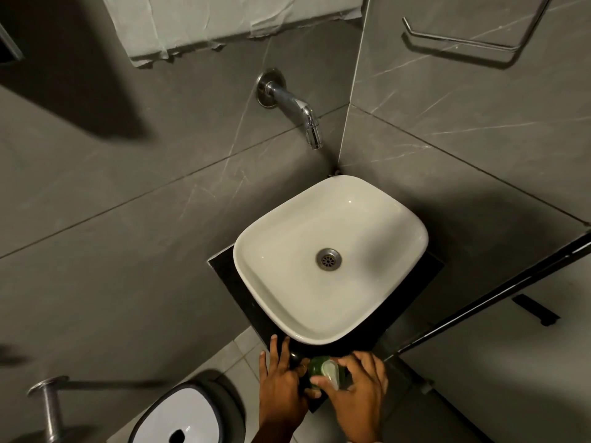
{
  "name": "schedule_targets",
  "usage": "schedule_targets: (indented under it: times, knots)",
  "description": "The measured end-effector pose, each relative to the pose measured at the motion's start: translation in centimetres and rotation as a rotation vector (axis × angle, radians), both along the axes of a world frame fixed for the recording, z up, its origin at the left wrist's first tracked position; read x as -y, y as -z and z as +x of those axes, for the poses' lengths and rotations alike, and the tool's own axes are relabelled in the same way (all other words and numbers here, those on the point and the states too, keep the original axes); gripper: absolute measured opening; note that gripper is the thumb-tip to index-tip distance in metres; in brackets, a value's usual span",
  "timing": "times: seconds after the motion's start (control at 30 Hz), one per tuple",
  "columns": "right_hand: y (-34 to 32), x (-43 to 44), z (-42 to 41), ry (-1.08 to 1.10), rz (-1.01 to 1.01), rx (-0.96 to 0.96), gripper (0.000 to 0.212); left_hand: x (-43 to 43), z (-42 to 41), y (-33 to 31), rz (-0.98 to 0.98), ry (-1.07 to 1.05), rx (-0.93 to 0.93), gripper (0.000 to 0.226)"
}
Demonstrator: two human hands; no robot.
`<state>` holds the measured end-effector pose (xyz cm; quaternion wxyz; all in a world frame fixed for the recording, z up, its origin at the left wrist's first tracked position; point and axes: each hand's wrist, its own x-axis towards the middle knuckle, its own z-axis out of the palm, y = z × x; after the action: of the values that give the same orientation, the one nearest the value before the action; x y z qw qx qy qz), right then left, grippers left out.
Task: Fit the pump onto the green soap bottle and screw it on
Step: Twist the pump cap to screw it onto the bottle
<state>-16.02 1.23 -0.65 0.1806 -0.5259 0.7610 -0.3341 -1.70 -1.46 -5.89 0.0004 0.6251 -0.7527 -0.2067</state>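
A green soap bottle [316,366] stands on the near corner of the black counter [230,279], in front of the white basin. A pale, whitish pump head [330,372] sits on top of the bottle. My right hand [355,394] closes its fingers around the pump from the right. My left hand [281,382] rests against the bottle's left side, thumb on the green body and the other fingers stretched up toward the basin. The hands hide most of the bottle, and its neck cannot be seen.
A white square basin [377,251] with a metal drain [328,259] fills the counter. A chrome tap [297,107] juts from the grey tiled wall. A white toilet lid [179,417] lies lower left; a metal roll holder [48,404] is far left.
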Motion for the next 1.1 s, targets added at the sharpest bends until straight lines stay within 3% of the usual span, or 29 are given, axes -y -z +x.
schedule_targets:
  times: [0.27, 0.43, 0.7, 0.97, 1.1]
  knots:
    - [0.0, 0.5, -0.9, -0.184, 0.026, -0.038, 0.053, -0.1, -0.2, 0.0, 0.013, -0.020, 0.011, 0.068]
    - [-0.3, 0.4, -0.4, -0.085, 0.001, -0.054, 0.040, -0.1, -0.1, -0.3, 0.025, -0.001, 0.008, 0.068]
    - [0.0, 0.3, -0.5, -0.133, 0.022, -0.054, 0.048, -0.3, -0.1, -0.7, 0.020, -0.005, 0.001, 0.065]
    - [0.1, 0.1, -0.5, -0.065, 0.009, -0.056, 0.037, -0.1, -0.1, -1.0, -0.012, 0.010, 0.000, 0.059]
    - [0.3, -0.2, -0.5, -0.111, 0.055, -0.035, 0.046, -0.2, -0.1, -0.7, -0.020, 0.009, 0.008, 0.057]
